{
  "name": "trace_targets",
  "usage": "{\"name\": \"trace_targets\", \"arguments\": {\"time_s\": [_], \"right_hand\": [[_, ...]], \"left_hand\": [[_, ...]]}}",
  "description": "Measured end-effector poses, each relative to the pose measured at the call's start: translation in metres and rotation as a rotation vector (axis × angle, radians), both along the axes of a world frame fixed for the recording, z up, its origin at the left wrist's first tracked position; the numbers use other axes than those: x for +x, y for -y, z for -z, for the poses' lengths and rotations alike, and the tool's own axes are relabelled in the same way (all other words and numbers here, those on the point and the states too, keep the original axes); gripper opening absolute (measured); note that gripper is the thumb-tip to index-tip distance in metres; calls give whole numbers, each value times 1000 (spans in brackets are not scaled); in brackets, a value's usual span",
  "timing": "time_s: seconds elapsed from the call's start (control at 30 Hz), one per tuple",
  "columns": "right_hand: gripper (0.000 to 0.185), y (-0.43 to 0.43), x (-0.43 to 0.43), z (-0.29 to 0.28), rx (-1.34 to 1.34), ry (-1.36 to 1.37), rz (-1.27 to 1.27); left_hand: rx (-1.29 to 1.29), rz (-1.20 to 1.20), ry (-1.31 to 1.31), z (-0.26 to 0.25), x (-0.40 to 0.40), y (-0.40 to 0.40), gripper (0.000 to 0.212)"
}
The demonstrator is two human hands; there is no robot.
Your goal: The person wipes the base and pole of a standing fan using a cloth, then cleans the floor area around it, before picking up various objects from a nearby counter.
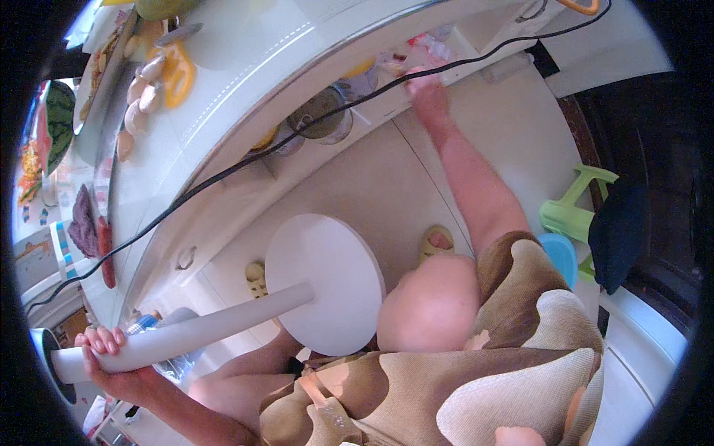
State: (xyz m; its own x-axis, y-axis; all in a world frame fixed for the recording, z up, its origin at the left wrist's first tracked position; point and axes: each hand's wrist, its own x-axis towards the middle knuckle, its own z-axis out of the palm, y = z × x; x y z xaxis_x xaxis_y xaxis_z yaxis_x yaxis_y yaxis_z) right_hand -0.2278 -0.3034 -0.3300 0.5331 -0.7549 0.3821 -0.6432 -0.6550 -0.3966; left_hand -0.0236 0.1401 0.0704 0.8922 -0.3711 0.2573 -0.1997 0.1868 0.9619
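Observation:
My left hand [114,362] is wrapped around the white pole of a stand [206,331], near the pole's upper end. The pole slants across in front of me, and its flat round base [329,267] tilts beside my knee. At the far end from the base, the pole meets a white-rimmed dark round part [54,362]. My right hand [425,92] reaches to a low open shelf [362,117] under the counter. A red and white plastic bag [432,50] lies just beyond it. Blur and the shelf's contents hide its fingertips.
A black cable [234,167] crosses the view. Garlic cloves [149,99], a knife with a red handle [106,251] and a watermelon piece [60,125] lie on the white counter [234,67]. A lidded jar [321,117] stands on the shelf. A green plastic stool [569,214] and blue basin [560,256] are at right.

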Motion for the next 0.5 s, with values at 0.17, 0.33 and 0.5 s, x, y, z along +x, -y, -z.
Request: {"name": "trace_targets", "arguments": {"time_s": [0.17,0.33,0.5], "right_hand": [[16,77,-22,-1,-13,-303,174],[25,-31,9,-9,185,-132,-154],[22,-21,-59,-15,224,72,29]], "left_hand": [[-34,60,-30,-1,6,-3,11],[-9,-25,14,-3,3,-13,9],[-31,62,18,-7,7,-3,9]]}}
